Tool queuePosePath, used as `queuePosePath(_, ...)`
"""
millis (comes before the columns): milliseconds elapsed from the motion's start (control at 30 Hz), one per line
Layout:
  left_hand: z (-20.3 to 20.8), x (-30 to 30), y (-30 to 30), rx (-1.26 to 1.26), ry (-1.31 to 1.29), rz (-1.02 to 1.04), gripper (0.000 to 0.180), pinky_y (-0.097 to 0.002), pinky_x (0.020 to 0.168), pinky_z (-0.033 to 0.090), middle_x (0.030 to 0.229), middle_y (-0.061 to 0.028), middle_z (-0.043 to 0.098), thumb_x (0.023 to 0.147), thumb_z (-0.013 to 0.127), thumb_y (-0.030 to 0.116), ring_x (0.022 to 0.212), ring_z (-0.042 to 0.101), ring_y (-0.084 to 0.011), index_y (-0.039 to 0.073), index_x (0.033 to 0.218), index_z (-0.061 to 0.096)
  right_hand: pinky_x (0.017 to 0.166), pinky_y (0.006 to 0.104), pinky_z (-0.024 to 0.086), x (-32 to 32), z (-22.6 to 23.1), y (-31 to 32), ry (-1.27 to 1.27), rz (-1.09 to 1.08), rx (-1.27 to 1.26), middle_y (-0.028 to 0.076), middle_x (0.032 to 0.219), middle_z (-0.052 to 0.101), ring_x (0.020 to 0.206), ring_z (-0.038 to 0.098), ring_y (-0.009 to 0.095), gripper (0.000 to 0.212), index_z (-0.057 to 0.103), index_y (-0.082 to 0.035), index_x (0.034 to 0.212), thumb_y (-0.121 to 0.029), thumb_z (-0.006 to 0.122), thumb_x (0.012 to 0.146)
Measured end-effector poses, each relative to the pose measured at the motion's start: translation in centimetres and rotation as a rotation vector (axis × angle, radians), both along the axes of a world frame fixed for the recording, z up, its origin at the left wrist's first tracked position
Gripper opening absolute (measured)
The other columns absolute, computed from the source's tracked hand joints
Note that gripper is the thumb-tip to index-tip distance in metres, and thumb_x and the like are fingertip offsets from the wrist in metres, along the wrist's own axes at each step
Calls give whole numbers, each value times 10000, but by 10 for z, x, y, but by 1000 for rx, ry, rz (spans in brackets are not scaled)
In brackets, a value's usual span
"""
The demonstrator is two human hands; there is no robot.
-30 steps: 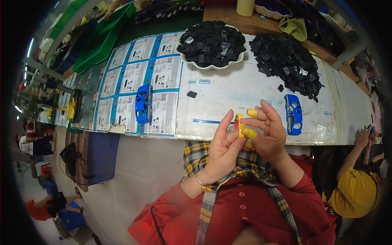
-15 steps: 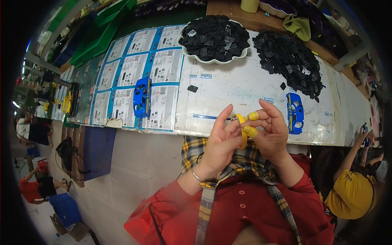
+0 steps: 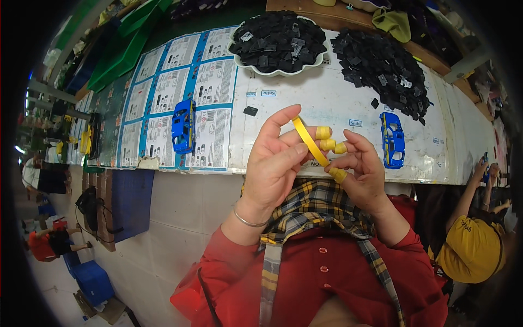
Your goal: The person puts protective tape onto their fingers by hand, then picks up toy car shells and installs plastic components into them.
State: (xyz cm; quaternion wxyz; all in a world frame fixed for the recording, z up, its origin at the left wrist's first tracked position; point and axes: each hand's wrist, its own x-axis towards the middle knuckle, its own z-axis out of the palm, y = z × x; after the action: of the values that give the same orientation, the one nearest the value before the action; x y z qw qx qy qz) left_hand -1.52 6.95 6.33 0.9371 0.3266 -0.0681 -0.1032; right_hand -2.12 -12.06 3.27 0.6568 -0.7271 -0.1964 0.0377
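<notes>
My left hand (image 3: pixel 275 158) pinches a yellow strip of tape (image 3: pixel 311 143) between thumb and fingers, its index finger raised. The strip slants down to my right hand (image 3: pixel 364 171), whose thumb and a finger meet at its lower end. Yellow wraps cover several fingertips on both hands, including my right thumb (image 3: pixel 338 175). Both hands are above the table's near edge. To their left, a blue toy car body (image 3: pixel 183 126) lies on printed sheets (image 3: pixel 213 131); another blue car body (image 3: pixel 392 140) lies to the right.
A white scalloped bowl (image 3: pixel 272 72) heaped with small black plastic pieces stands at the back, beside a loose black pile (image 3: pixel 381 73). One black piece (image 3: pixel 250 111) lies apart. A green tray (image 3: pixel 122 46) is far left; a person in yellow (image 3: pixel 471 248) sits at right.
The yellow tape, earlier curled in a loop between my fingers, is now a straighter slanting strip. My left hand has risen and moved left, and the hands are farther apart.
</notes>
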Motion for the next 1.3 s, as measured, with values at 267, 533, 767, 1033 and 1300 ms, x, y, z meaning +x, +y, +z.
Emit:
queuePosePath(267, -1, -25, -7, 178, -127, -44, 592, -306, 917, 412, 1100, -197, 582, 846, 439, -87, 1061, 550, -213, 25, 1362, 172, 909, 256, 395, 12, -13, -6, -47, -159, -66, 76, 954, 617, 977, 565, 118, 620, 312, 35, 1314, 98, 564, 751)
queuePosePath(533, -26, -48, -14, 326, -123, -80, 675, -248, 859, 421, 1089, -109, 609, 819, 505, -108, 1030, 550, -125, 28, 1381, 157, 832, 223, 472, 22, -1, -2, -15, -243, 165, 156, 1134, 499, 948, 594, 136, 565, 299, 55, 1301, 97, 537, 790)
queuePosePath(767, -20, -43, -21, 794, -275, -131, 301, -274, 820, 445, 960, -112, 626, 809, 617, 83, 939, 581, -155, -29, 1079, 543, 841, 258, 480, 22, 8, 5, 87, -195, 339, 171, 1204, 453, 974, 598, 189, 506, 302, 51, 1285, 92, 495, 819)
queuePosePath(1033, -30, -35, -23, 651, -71, -203, 361, -249, 803, 416, 972, -48, 557, 901, 503, 181, 908, 510, -121, -2, 1210, 480, 909, 332, 439, 20, 6, 0, 83, -116, 414, 181, 1173, 504, 1071, 545, 225, 493, 311, 33, 1281, 33, 471, 815)
queuePosePath(1300, -31, -20, -27, 577, 53, -233, 591, -231, 873, 395, 1082, -33, 530, 787, 575, -56, 984, 496, -93, 24, 1330, 355, 1038, 373, 263, 21, 7, -4, 34, 209, 371, 212, 1236, 490, 1103, 527, 217, 657, 191, 16, 1367, 21, 471, 773)
